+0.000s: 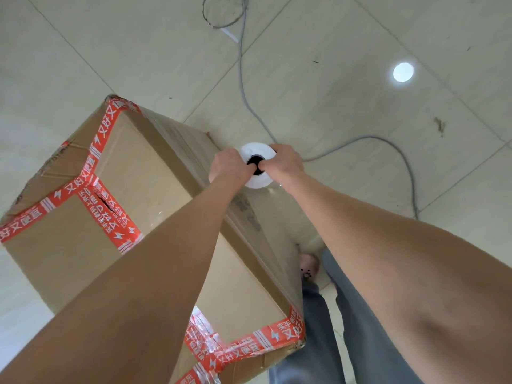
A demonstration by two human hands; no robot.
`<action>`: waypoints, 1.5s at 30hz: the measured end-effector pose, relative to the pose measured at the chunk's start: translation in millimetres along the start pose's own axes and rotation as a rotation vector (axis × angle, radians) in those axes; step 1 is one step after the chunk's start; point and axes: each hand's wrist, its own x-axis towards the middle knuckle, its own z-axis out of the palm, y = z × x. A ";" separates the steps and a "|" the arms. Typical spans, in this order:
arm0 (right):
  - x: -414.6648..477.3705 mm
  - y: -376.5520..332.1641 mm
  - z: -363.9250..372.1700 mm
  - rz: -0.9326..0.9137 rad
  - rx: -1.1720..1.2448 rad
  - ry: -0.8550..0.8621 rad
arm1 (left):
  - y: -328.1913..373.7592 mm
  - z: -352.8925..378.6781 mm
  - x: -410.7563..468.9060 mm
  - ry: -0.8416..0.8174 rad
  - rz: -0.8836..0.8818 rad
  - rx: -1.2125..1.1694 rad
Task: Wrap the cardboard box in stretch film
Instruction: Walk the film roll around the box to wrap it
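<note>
A tall cardboard box with red printed tape along its edges stands on the tiled floor, seen from above. Clear stretch film covers its right side face. A white roll of stretch film with a dark core stands upright beside that face. My left hand grips the roll's top on the left, fingers hooked into the core. On the right of the roll's top, my right hand holds it in the same way. Film runs from the roll to the box side.
A grey cable loops over the floor beyond the roll, and a coil of wire lies at the top. My legs in grey trousers stand right of the box. A ceiling light reflects off the tiles.
</note>
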 end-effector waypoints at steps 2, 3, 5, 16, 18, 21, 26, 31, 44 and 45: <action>-0.4 -3.0 11.3 0.031 0.040 -0.003 | -4.7 -6.6 4.9 -0.028 -0.019 0.000; -0.6 -3.4 16.3 0.081 0.080 -0.004 | -4.8 -9.4 7.4 -0.034 0.005 0.026; -1.9 -5.2 24.7 0.256 0.195 -0.048 | -1.4 -14.6 10.6 -0.038 0.077 0.097; 16.5 -43.7 19.2 -0.077 -0.400 -0.053 | -4.4 -34.1 27.3 0.015 0.123 0.133; 19.8 -50.0 15.5 -0.208 -0.464 -0.004 | -2.1 -36.7 29.8 0.059 0.092 0.112; 21.1 -50.7 13.9 -0.110 -0.254 -0.045 | 1.3 -41.5 33.4 0.111 0.006 0.055; 24.3 -56.0 16.1 0.332 0.205 -0.214 | 11.7 -48.9 40.7 0.101 -0.022 0.075; 33.1 -64.5 23.0 0.311 0.208 -0.206 | 10.8 -53.6 51.0 0.039 -0.007 0.049; 61.7 -104.7 25.0 0.030 -0.225 -0.005 | 4.5 -76.4 69.1 0.047 -0.078 -0.035; 62.2 -107.2 28.3 0.069 -0.193 -0.001 | 3.0 -79.1 71.2 0.027 -0.072 -0.040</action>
